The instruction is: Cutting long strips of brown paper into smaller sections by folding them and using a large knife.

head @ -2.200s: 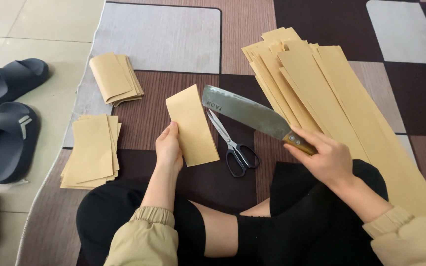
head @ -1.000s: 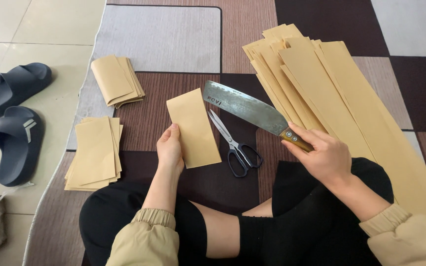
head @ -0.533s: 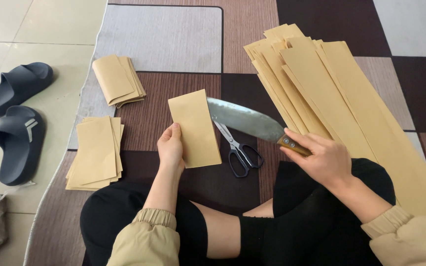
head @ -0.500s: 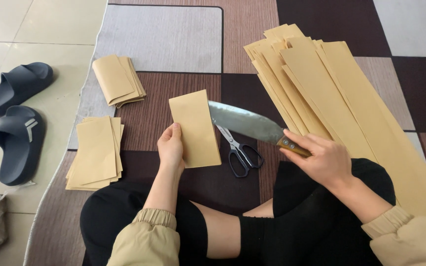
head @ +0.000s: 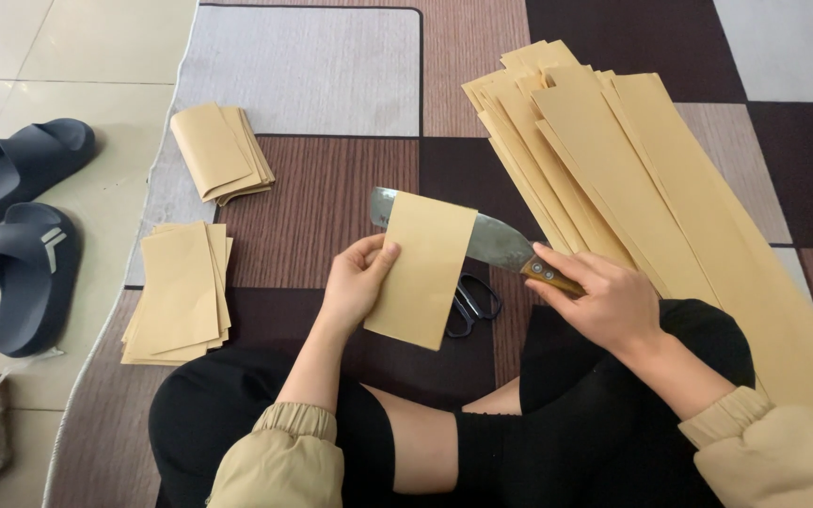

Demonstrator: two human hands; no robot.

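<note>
1. My left hand (head: 355, 282) pinches the folded tan paper rectangle (head: 422, 266) by its left edge, thumb on top and fingers behind. It stands lifted just above my crossed legs.
2. My right hand (head: 604, 303) is wrapped tight around the wooden handle of the broad steel cleaver (head: 491, 243). The blade runs toward 9 o'clock, passing behind the paper.
3. Black-handled scissors (head: 470, 303) lie on the patchwork brown-and-grey rug (head: 331, 188), half hidden under the paper.
4. Risk, as I judge it: my left fingers sit close to the blade, so a slip could nick them. A skewed paper would cut ragged.
5. At 9 o'clock, a flat stack of tan sheets (head: 179, 292). At 11, a folded bundle (head: 220, 150).
6. At 1 to 3 o'clock, long tan strips (head: 642, 179) lie fanned. No labels visible.
7. Far at 9, two dark blue slippers (head: 21, 216).
</note>
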